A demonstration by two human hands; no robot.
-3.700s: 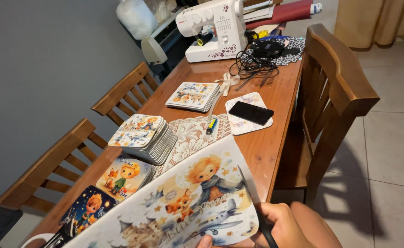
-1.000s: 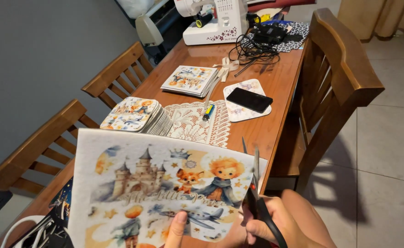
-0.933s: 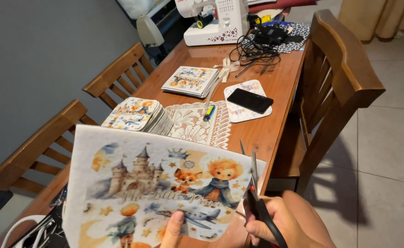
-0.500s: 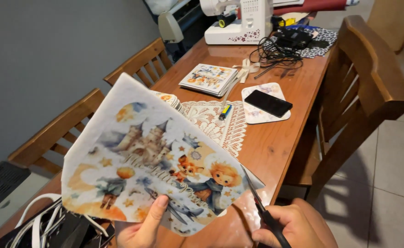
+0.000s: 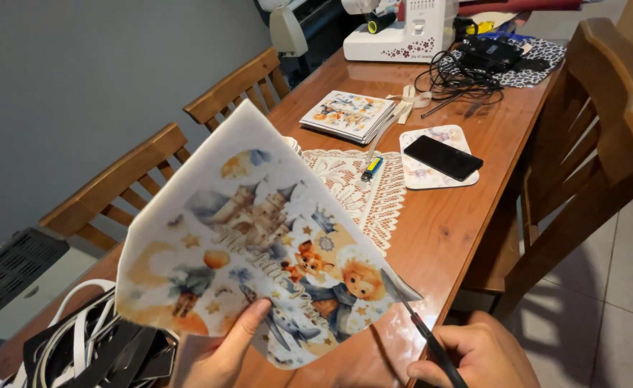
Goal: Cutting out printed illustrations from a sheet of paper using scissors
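Observation:
My left hand [image 5: 223, 352] grips the lower edge of a large printed sheet [image 5: 251, 237] showing a castle, a fox and a child, held tilted above the wooden table [image 5: 438, 223]. My right hand [image 5: 474, 356] holds scissors [image 5: 417, 327] whose blades point up-left and meet the sheet's right corner.
A black phone [image 5: 442, 156] lies on a printed mat, with a lace doily [image 5: 359, 190] and a small blue lighter [image 5: 371, 169] beside it. A stack of printed squares [image 5: 349, 115], a white sewing machine [image 5: 402, 29] and cables [image 5: 460, 75] sit farther back. Wooden chairs [image 5: 604, 136] flank the table. Black-and-white straps [image 5: 93, 345] lie at bottom left.
The sheet has been turned and swung up to the left, now covering the nearer stacks of squares. The scissors have moved in to its right corner. The view shifted left.

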